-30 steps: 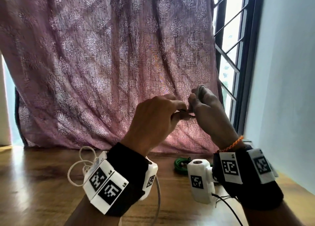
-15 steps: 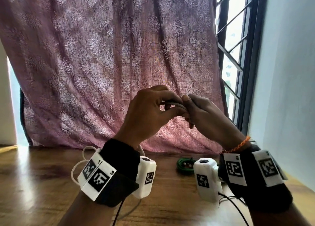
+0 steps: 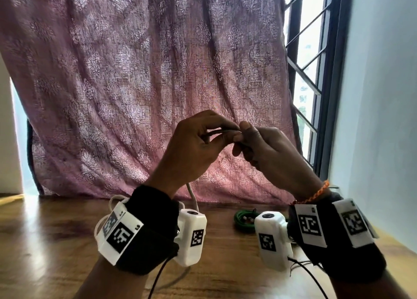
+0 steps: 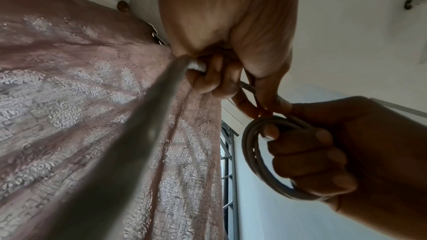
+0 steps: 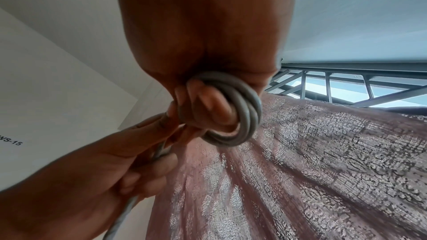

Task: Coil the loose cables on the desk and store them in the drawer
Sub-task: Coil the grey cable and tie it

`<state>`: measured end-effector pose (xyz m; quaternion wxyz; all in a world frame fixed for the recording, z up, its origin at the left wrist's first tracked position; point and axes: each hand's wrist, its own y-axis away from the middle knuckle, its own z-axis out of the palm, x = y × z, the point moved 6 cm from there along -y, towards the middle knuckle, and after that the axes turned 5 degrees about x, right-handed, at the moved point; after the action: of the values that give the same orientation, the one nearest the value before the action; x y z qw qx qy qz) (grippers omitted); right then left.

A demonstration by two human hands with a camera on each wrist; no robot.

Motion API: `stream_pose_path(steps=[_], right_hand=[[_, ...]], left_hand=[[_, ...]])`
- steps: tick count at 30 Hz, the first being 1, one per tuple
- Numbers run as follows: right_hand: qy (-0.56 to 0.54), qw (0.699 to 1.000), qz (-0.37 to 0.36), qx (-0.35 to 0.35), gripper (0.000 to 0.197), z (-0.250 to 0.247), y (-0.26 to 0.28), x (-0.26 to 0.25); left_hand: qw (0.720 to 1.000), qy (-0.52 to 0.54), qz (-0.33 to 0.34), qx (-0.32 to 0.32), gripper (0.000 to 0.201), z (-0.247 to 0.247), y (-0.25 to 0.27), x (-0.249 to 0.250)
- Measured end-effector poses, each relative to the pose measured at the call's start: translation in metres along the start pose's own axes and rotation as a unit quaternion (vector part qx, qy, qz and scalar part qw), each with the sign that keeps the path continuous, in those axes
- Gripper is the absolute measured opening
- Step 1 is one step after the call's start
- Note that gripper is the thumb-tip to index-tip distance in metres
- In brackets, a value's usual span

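Note:
A grey-white cable is wound in a small coil (image 5: 245, 109) round the curled fingers of my right hand (image 3: 250, 141). In the left wrist view the coil (image 4: 256, 160) shows as several loops in that fist. My left hand (image 3: 216, 136) pinches the free strand (image 3: 222, 132) right beside the coil, both hands raised in front of the curtain. From my left hand the rest of the cable (image 3: 191, 195) hangs down to loose white loops (image 3: 112, 205) on the desk. The drawer is not in view.
A coiled green cable (image 3: 242, 219) lies on the wooden desk (image 3: 45, 242) at the back, below my right hand. A pink curtain (image 3: 135, 84) hangs behind the desk. A barred window (image 3: 309, 73) and a pale wall (image 3: 383, 118) close off the right side.
My right hand has tipped from fingers-up down toward the left hand. My left hand has brought the strand up and across to it, and the two hands now touch.

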<state>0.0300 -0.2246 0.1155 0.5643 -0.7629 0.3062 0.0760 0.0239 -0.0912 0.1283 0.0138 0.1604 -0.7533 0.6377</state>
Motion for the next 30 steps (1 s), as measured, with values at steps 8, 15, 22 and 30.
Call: stream_pose_path(steps=[8,15,22,30], right_hand=[[-0.026,0.999,0.004,0.023,0.055,0.002,-0.001,-0.003],[-0.014,0.996,0.014,0.083,0.058,-0.005,-0.002,0.002],[-0.162,0.977,0.100,0.101,0.049,-0.003,0.003,-0.011],[-0.184,0.969,0.135,0.098,0.058,-0.007,0.003,-0.004]], left_hand=[[0.994,0.061,-0.068,-0.054,0.010,0.011,0.003,-0.011],[0.994,0.051,-0.095,-0.030,0.035,0.026,0.012,-0.025],[0.994,0.062,-0.090,-0.020,0.031,0.034,0.012,-0.024],[0.985,0.123,-0.117,-0.007,0.026,0.038,0.011,-0.018]])
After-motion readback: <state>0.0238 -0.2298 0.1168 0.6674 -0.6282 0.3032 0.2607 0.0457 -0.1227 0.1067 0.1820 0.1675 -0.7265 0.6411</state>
